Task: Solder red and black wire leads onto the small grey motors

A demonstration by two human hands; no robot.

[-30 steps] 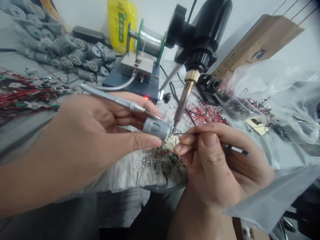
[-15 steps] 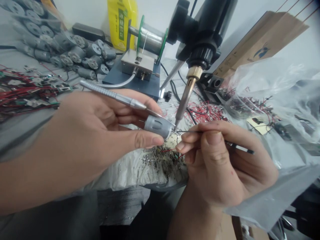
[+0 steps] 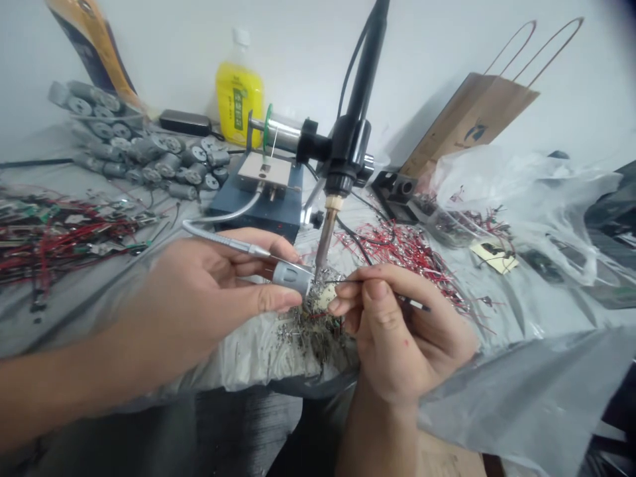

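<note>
My left hand (image 3: 199, 298) is closed on a small grey motor (image 3: 292, 277), thumb below and fingers above, holding it under the tip of a mounted soldering iron (image 3: 328, 225). My right hand (image 3: 397, 324) pinches a thin black wire (image 3: 397, 297) and points its end at the motor's terminal by the iron tip. A flexible metal solder feed tube (image 3: 223, 240) runs over my left fingers to the same spot. Below the hands lies a heap of solder scraps and wire bits (image 3: 313, 334).
A blue solder feeder with a spool (image 3: 271, 179) stands behind. Several grey motors (image 3: 144, 156) are piled at back left, red-wired parts (image 3: 54, 228) at left, red wires (image 3: 407, 245) at right. Plastic bags (image 3: 527, 199), a paper bag (image 3: 472, 119) and a yellow bottle (image 3: 238, 99) are nearby.
The camera has pulled back and up, so more of the bench shows. Both hands keep the same hold at the iron tip.
</note>
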